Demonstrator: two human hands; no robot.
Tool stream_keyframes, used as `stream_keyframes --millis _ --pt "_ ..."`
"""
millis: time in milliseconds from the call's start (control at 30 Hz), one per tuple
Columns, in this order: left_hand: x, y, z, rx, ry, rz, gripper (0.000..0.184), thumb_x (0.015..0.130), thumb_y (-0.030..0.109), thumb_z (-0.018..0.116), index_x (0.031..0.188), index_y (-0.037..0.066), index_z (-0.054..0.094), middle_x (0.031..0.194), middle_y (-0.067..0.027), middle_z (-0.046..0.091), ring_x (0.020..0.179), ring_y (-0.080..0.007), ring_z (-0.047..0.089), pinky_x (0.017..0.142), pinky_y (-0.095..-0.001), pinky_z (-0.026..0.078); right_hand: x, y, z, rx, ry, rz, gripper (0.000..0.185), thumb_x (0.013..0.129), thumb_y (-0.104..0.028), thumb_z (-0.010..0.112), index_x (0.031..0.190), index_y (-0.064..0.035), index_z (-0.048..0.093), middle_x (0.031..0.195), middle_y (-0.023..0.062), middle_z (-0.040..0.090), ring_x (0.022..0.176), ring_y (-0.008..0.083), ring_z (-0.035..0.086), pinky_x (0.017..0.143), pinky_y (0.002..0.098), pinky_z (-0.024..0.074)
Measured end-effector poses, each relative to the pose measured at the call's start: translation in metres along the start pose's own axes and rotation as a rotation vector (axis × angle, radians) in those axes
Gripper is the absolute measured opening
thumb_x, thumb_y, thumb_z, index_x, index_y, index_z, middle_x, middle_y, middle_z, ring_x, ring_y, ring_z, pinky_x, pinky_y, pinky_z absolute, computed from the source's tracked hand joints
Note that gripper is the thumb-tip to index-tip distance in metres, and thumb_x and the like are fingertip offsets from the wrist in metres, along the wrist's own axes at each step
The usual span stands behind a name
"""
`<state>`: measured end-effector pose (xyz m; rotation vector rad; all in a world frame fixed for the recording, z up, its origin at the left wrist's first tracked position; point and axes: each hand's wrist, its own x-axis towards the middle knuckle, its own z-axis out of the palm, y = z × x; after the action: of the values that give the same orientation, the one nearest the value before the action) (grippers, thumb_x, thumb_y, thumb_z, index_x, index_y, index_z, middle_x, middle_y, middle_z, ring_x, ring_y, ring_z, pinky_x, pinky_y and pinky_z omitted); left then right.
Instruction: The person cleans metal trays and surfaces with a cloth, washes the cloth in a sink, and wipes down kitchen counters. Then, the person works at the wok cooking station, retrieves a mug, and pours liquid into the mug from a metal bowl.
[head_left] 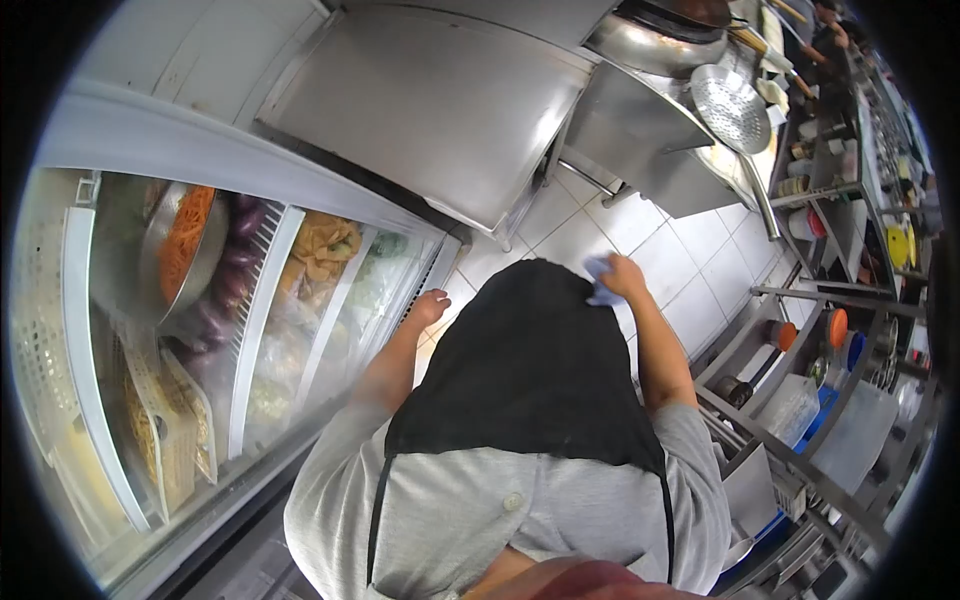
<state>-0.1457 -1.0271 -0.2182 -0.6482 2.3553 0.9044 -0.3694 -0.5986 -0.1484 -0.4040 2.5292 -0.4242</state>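
My right hand (627, 278) is closed on a crumpled light blue cloth (600, 280), beside the upper right edge of the black apron (525, 370). On the other side of the apron, my left hand (430, 308) hangs loosely curled with nothing visible in it, its fingers a little apart. It is near the right end of a glass-fronted refrigerator (270, 218). Behind the glass are a metal bowl of orange shreds (187, 245), purple vegetables (240, 240), bagged food (320, 245) and a basket (155, 430).
A steel cabinet (430, 110) stands ahead over a white tiled floor (635, 225). At upper right, a perforated ladle (732, 108) lies by a large pan (655, 45). Shelves (765, 430) with containers line the right side. Part of another person (828, 45) shows at the far upper right.
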Motion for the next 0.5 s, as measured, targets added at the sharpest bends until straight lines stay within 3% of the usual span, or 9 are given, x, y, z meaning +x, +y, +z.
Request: stream_keyframes --millis 100,167,200,267,300,367,467,500 --pt "-0.001 0.004 0.006 -0.132 -0.019 -0.022 0.046 0.083 0.035 0.061 0.119 0.006 0.064 0.119 -0.0213 0.063 0.114 -0.0363 0.057 0.101 -0.0397 0.043 -0.068 0.106 0.052 0.036 -0.012 0.531 0.041 0.071 -0.031 0.066 0.097 0.0012 0.068 0.105 0.0239 0.067 0.102 0.0348 0.065 0.085 0.0441 0.0512" --pt "0.011 -0.005 0.015 -0.146 -0.032 -0.003 0.044 0.084 0.034 0.059 0.118 0.006 0.065 0.119 -0.0208 0.063 0.114 -0.0366 0.057 0.1 -0.0394 0.044 -0.121 0.175 0.095 0.094 -0.131 0.701 0.033 0.069 -0.03 0.073 0.08 0.0008 0.069 0.082 0.0196 0.07 0.076 0.0276 0.069 0.065 0.0406 0.052" --pt "0.011 -0.007 0.017 -0.074 -0.021 0.065 0.043 0.085 0.033 0.059 0.117 0.006 0.065 0.119 -0.0208 0.063 0.114 -0.0366 0.057 0.099 -0.0395 0.044 -0.151 0.198 0.111 0.127 -0.217 0.688 0.025 0.07 -0.023 0.075 0.075 0.0003 0.068 0.072 0.0146 0.067 0.067 0.0198 0.064 0.058 0.0379 0.0495" --pt "0.018 -0.025 0.029 0.028 -0.051 0.129 0.042 0.085 0.033 0.059 0.116 0.005 0.065 0.117 -0.0208 0.064 0.113 -0.0368 0.057 0.097 -0.0407 0.045 -0.189 0.236 0.154 0.309 -0.384 0.811 0.047 0.068 -0.041 0.079 0.092 -0.0016 0.071 0.091 0.0221 0.07 0.086 0.0325 0.069 0.075 0.0413 0.0537" --pt "0.036 -0.047 0.045 0.06 -0.088 0.129 0.042 0.085 0.033 0.058 0.115 0.005 0.066 0.115 -0.0209 0.064 0.112 -0.0371 0.058 0.096 -0.0418 0.046 -0.209 0.261 0.188 0.25 -0.323 0.735 0.05 0.07 -0.043 0.078 0.096 -0.001 0.071 0.097 0.0233 0.069 0.091 0.0332 0.068 0.078 0.0413 0.0531" --pt "0.075 -0.085 0.07 0.339 -0.257 0.281 0.041 0.085 0.031 0.058 0.114 0.003 0.065 0.109 -0.0212 0.066 0.107 -0.039 0.06 0.093 -0.0449 0.047 -0.237 0.224 0.158 0.344 -0.262 0.942 0.056 0.071 -0.046 0.076 0.101 0.0009 0.071 0.103 0.0241 0.068 0.097 0.0334 0.068 0.081 0.0415 0.0523" --pt "0.072 -0.027 0.071 0.358 -0.302 0.254 0.04 0.085 0.029 0.058 0.113 0.002 0.065 0.105 -0.0202 0.066 0.102 -0.0373 0.061 0.089 -0.0442 0.048 -0.254 0.228 0.157 0.529 -0.179 0.944 0.063 0.071 -0.049 0.074 0.105 0.0038 0.069 0.106 0.0248 0.067 0.1 0.0332 0.067 0.082 0.0414 0.0521" --pt "0.072 -0.001 0.071 0.361 -0.305 0.267 0.04 0.085 0.029 0.058 0.113 0.002 0.065 0.104 -0.0199 0.067 0.1 -0.0368 0.062 0.088 -0.0439 0.048 -0.256 0.228 0.158 0.498 -0.081 0.852 0.052 0.079 -0.048 0.067 0.092 0.0027 0.07 0.088 0.0234 0.069 0.08 0.0294 0.068 0.068 0.0417 0.0512"
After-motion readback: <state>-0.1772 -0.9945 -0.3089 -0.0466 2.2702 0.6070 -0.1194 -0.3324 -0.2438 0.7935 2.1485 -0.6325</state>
